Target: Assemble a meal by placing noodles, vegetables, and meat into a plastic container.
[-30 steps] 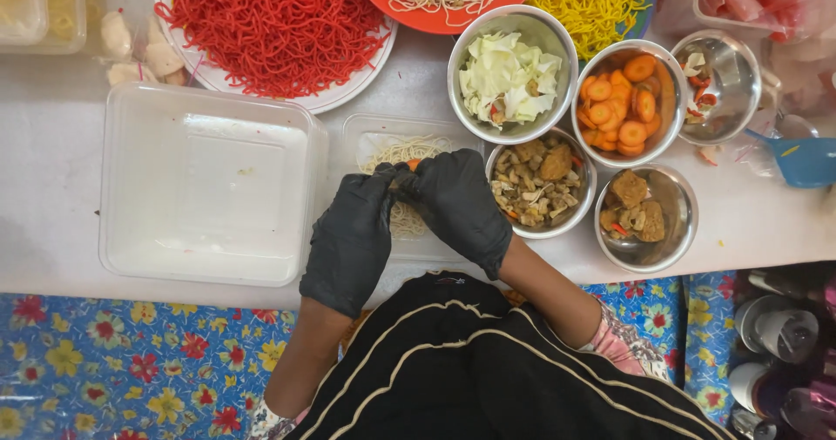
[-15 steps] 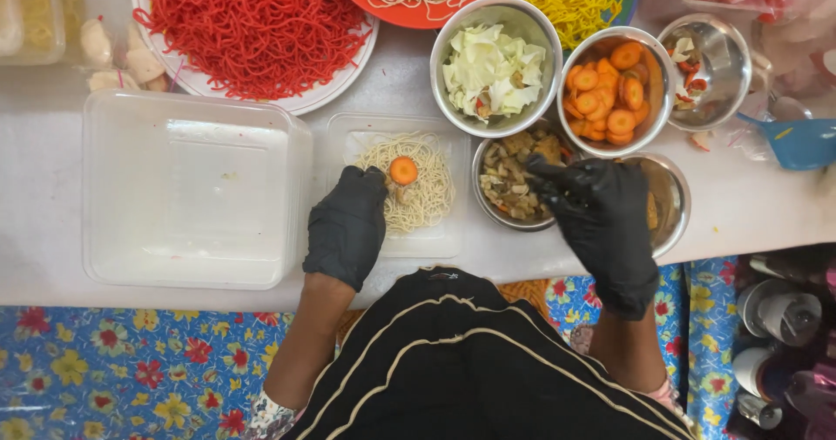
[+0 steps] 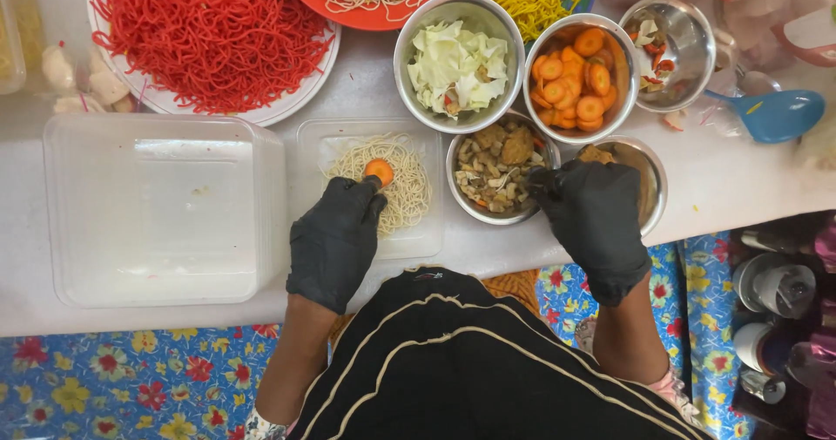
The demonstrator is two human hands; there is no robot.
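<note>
Noodles (image 3: 396, 187) fill a clear tray (image 3: 418, 240) on the bench (image 3: 522, 253), a carrot slice (image 3: 379, 171) on top. The left hand (image 3: 335, 235) touches that slice, fingers curled; the right hand (image 3: 592, 218), right of the tray, pinches into the mixed-filling bowl (image 3: 496, 174).

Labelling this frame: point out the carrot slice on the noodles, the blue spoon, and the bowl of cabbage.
carrot slice (image 3: 379, 171), head view, centre of its orange face.
blue spoon (image 3: 779, 114), head view, middle of its scoop.
bowl of cabbage (image 3: 409, 35), head view, left metal rim.
</note>
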